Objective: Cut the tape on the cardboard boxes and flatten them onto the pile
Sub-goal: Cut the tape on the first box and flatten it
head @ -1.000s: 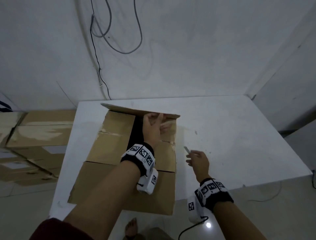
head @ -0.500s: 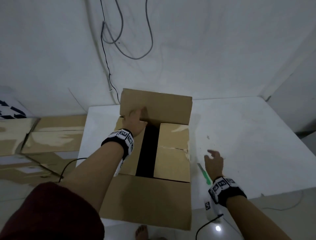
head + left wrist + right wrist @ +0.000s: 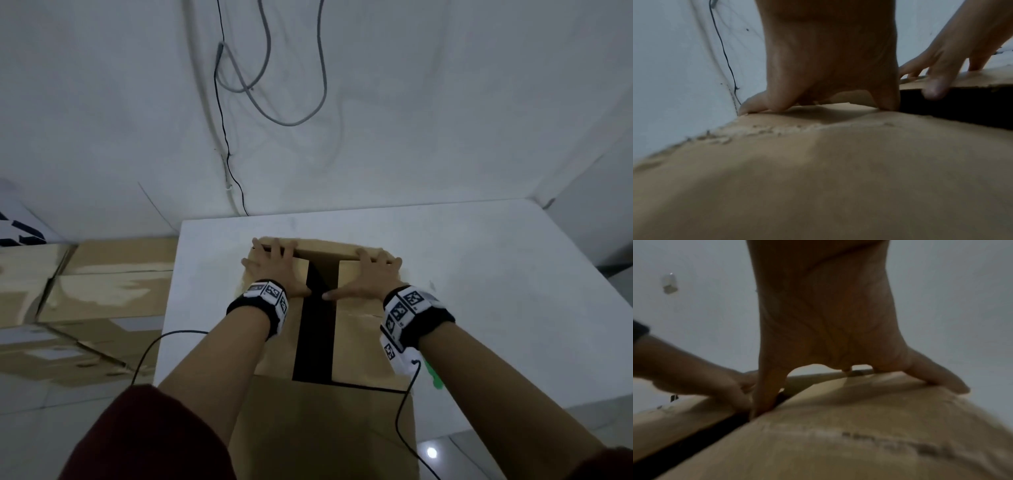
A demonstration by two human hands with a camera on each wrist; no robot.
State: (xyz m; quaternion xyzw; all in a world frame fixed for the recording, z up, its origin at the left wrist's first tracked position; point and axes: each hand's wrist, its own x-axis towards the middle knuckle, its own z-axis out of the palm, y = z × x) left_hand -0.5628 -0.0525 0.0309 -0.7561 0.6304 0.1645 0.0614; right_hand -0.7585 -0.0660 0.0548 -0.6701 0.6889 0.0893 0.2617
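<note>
While both palms bear down on it, the cardboard box (image 3: 356,339) lies on the white desk (image 3: 496,291), its near flap hanging over the desk's 6 o'clock edge. The left hand (image 3: 274,270) is spread flat on the left inner flap, fingers reaching to the far flap at 12 o'clock, thumb at the lip of the dark gap (image 3: 317,329) between the two inner flaps. The right hand (image 3: 368,279) lies spread on the right inner flap, its thumb pointing toward 9 o'clock across that gap, almost meeting the left thumb. In the left wrist view the fingertips (image 3: 756,106) press onto the board, and the right hand's fingers (image 3: 937,87) curl over the gap's edge. Neither hand holds anything.

At 3 o'clock of the box, just beside it on the desk, a green object (image 3: 433,373) shows partly under the right wrist; what it is cannot be told here. At 9 o'clock, off the desk, sits the pile of flattened cardboard (image 3: 102,291). Cables (image 3: 274,85) hang on the wall at 12 o'clock.
</note>
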